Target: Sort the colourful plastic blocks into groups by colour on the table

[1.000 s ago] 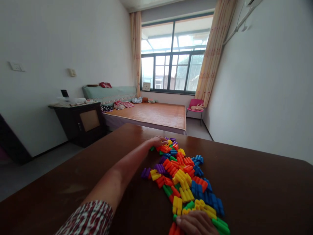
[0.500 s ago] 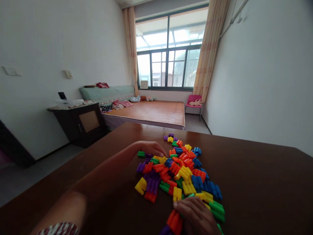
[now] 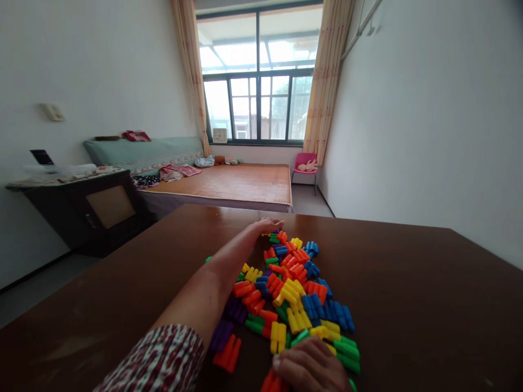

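Observation:
My left hand (image 3: 269,224) reaches over the far end of a pile of bullet-shaped plastic building blocks. Its fingers stretch forward above small yellow and purple blocks, which it partly covers. At the near end, my right hand (image 3: 312,366) is curled, with the thumb against an orange block (image 3: 273,382) that the bottom edge cuts off. Close by lie a yellow block (image 3: 278,338) and a green block (image 3: 347,355). The pile between my hands holds several orange, yellow and blue blocks (image 3: 338,314). My left forearm hides part of its left side.
The blocks lie on a dark brown table (image 3: 408,283). Beyond it stand a bed (image 3: 245,182) with a woven mat and a pink chair (image 3: 304,162) by the window. A dark cabinet (image 3: 81,209) is on the left.
My left hand has moved forward from the pile's left middle to its far end. My right hand stays by the orange block. The view has turned slightly right.

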Demonstrator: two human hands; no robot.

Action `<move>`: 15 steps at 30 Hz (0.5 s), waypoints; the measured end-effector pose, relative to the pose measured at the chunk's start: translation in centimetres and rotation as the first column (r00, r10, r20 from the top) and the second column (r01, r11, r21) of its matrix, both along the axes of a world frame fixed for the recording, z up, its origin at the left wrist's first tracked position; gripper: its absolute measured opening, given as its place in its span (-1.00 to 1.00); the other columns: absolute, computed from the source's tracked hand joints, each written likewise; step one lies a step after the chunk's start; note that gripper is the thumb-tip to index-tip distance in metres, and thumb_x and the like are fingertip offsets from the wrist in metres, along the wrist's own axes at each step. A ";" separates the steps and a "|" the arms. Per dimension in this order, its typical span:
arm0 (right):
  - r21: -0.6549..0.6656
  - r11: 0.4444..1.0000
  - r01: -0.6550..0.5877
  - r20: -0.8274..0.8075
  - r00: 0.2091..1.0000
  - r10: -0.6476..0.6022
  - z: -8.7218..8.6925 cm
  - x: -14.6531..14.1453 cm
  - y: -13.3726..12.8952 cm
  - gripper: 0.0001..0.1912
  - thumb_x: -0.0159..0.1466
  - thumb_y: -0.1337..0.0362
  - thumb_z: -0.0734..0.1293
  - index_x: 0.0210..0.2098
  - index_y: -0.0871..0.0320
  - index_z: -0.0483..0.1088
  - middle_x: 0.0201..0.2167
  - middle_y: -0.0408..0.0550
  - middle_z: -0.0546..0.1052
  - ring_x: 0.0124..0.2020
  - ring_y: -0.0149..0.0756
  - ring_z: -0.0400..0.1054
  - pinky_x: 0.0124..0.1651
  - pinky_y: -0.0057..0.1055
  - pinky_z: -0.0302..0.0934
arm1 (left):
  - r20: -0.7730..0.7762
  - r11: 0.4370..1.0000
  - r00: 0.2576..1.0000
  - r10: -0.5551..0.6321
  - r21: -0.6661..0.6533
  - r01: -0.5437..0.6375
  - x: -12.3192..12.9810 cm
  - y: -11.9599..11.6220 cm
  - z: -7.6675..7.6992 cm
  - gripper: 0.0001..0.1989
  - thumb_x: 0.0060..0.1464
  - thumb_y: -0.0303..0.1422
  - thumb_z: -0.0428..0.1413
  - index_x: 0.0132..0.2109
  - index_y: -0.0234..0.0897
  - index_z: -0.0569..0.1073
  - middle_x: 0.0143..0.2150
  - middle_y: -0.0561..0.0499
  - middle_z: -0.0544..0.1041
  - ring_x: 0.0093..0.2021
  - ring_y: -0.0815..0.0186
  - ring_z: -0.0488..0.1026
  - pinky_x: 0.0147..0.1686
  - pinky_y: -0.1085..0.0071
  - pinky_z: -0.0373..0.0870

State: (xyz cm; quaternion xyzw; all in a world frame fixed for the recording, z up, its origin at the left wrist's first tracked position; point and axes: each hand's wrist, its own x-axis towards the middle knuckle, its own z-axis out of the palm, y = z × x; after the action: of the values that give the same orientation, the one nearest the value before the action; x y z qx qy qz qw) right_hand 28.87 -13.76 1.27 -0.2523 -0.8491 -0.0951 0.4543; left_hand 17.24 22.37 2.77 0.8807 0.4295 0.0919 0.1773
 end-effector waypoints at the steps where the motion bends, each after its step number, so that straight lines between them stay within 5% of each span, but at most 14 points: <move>1: -0.002 1.000 0.001 -0.001 1.000 -0.001 0.0 0.0 0.0 -0.75 0.42 0.29 0.11 -0.09 0.17 0.39 -0.38 -0.08 0.61 -0.41 -0.44 0.46 -0.31 -0.50 0.31 | -0.012 1.000 1.000 -0.023 -0.010 0.023 0.4 -0.2 -0.1 -0.51 0.21 0.03 -0.08 -0.04 -0.19 0.54 -0.04 -0.03 0.60 0.10 0.16 0.38 0.11 0.35 0.24; 7: -0.005 1.000 -0.018 -0.012 1.000 0.018 0.4 -0.3 -0.3 -0.79 0.39 0.38 0.13 -0.08 0.19 0.36 -0.38 -0.09 0.59 -0.40 -0.44 0.45 -0.31 -0.49 0.29 | -0.116 0.958 0.951 -0.287 -0.028 0.286 -0.2 -3.0 0.2 -0.59 0.12 0.00 0.06 -0.09 -0.14 0.60 -0.04 0.00 0.60 0.06 0.15 0.40 0.14 0.32 0.21; 15: -0.114 0.993 0.024 0.037 0.999 -0.020 0.6 -0.4 -1.5 -0.69 0.33 0.45 0.10 -0.05 0.13 0.38 -0.30 -0.06 0.58 -0.30 -0.35 0.44 -0.21 -0.41 0.31 | -0.102 0.918 0.915 -0.390 -0.117 0.378 -5.1 -9.5 1.7 -0.63 0.14 -0.14 0.09 -0.06 -0.29 0.59 -0.12 -0.06 0.61 -0.17 0.22 0.51 -0.11 0.40 0.40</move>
State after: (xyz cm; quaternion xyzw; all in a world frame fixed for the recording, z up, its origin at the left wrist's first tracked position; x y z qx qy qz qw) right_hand 28.50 -15.31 1.92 -0.2854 -0.8583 -0.0556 0.4228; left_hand 12.19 12.84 4.51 0.9424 0.2622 -0.0197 0.2066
